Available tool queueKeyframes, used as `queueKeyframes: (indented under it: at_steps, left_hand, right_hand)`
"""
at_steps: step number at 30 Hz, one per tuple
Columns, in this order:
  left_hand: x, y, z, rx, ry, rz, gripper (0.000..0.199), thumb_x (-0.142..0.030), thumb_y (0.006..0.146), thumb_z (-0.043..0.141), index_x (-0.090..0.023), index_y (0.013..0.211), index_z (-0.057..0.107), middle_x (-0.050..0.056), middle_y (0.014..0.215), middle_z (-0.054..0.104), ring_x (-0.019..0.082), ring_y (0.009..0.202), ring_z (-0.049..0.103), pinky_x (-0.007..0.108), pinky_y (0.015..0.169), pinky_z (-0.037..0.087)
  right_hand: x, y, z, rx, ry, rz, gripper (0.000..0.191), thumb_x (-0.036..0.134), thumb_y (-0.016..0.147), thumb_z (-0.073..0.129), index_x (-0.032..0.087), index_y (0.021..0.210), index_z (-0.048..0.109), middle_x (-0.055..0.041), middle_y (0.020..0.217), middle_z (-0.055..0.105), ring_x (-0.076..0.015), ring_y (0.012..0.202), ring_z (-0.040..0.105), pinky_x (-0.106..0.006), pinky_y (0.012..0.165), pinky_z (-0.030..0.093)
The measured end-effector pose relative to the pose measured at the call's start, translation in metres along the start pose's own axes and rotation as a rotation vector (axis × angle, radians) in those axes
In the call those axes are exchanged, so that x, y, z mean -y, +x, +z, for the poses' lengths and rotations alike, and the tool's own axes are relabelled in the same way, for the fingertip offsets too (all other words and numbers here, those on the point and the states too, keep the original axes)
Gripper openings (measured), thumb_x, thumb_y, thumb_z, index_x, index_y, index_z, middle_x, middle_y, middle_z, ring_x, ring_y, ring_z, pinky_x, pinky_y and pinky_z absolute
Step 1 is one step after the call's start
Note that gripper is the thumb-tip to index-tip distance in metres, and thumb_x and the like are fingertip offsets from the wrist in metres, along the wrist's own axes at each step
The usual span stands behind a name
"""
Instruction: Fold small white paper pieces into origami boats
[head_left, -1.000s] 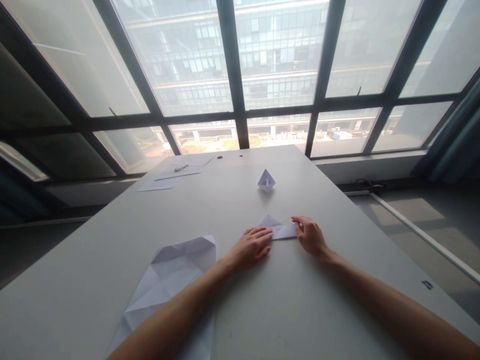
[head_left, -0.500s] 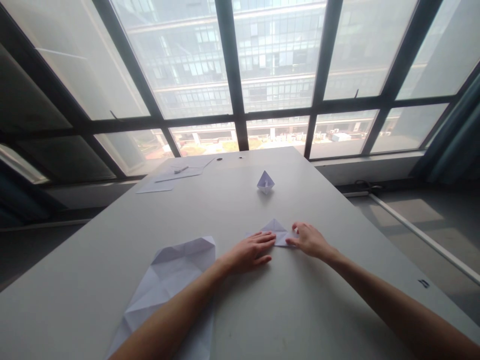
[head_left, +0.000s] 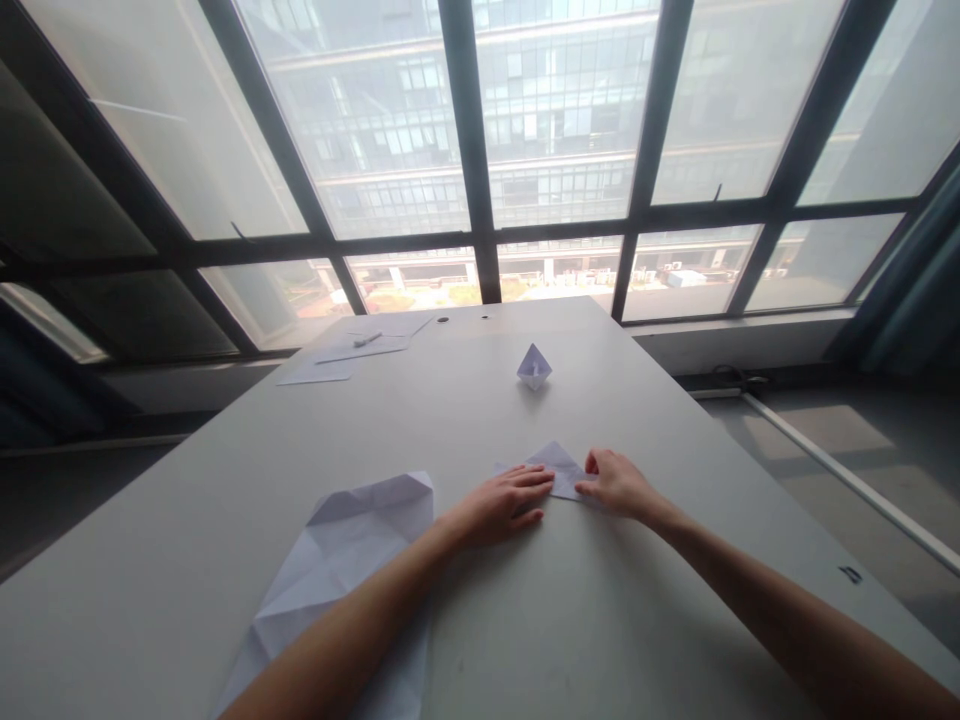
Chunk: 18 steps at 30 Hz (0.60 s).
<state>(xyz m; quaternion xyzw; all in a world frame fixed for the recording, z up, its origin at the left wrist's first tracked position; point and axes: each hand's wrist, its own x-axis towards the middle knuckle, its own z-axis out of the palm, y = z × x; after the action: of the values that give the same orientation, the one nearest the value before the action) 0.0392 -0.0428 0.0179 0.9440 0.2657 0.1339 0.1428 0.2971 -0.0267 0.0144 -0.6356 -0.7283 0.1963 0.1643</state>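
A small folded piece of white paper (head_left: 564, 478) with a peaked top lies on the table under my hands. My left hand (head_left: 506, 502) rests flat across its left part, fingers stretched out and pressing it down. At the paper's right corner, the thumb and forefinger of my right hand (head_left: 619, 483) are pinched together on the edge. Beyond both hands stands a folded paper boat (head_left: 534, 370). A larger creased sheet of paper (head_left: 352, 545) lies at the left, partly covered by my left forearm.
The white table (head_left: 600, 620) stretches toward large windows. At its far left are flat paper sheets (head_left: 319, 371) with a small white object (head_left: 367, 340) on top, too small to name. A dark mark (head_left: 850, 574) shows near the right edge.
My right thumb and forefinger have closed on the paper's right corner, and the paper has turned slightly, its right side now nearer me. My left hand stays put.
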Motion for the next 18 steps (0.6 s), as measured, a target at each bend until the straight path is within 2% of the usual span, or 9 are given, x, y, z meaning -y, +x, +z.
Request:
queueKeyframes:
  at_steps: [6,12,18]
  left_hand:
    - [0.0011,-0.0003,0.0004,-0.003,-0.001,-0.007,0.052,-0.031,0.095,0.055,-0.028,0.146,0.045,0.005,0.151,0.045,0.023,0.143,0.037,0.042,0.119,0.030]
    - [0.0017,-0.0009,0.0010,-0.004,0.000,-0.015,0.051,-0.032,0.095,0.054,-0.028,0.146,0.046,0.004,0.151,0.045,0.023,0.142,0.037,0.041,0.119,0.029]
    - [0.0022,-0.0015,0.0025,0.004,0.006,-0.009,0.053,-0.032,0.095,0.055,-0.027,0.147,0.044,0.004,0.152,0.044,0.024,0.143,0.036,0.043,0.119,0.029]
  right_hand:
    - [-0.0062,0.0086,-0.0023,0.050,0.212,0.036,0.024,0.032,0.072,0.076,0.016,0.089,0.066,-0.0064,0.082,0.073,-0.0184,0.072,0.067,-0.026,0.063,0.046]
    - [-0.0039,0.0087,-0.0019,0.054,0.320,0.054,0.031,0.030,0.071,0.074,0.011,0.095,0.069,-0.0084,0.083,0.073,-0.0182,0.071,0.066,-0.025,0.062,0.046]
    - [0.0010,0.0046,-0.0035,0.108,0.446,0.032,0.021,0.028,0.071,0.069,0.013,0.084,0.073,-0.0044,0.077,0.073,-0.0166,0.068,0.064,-0.023,0.059,0.044]
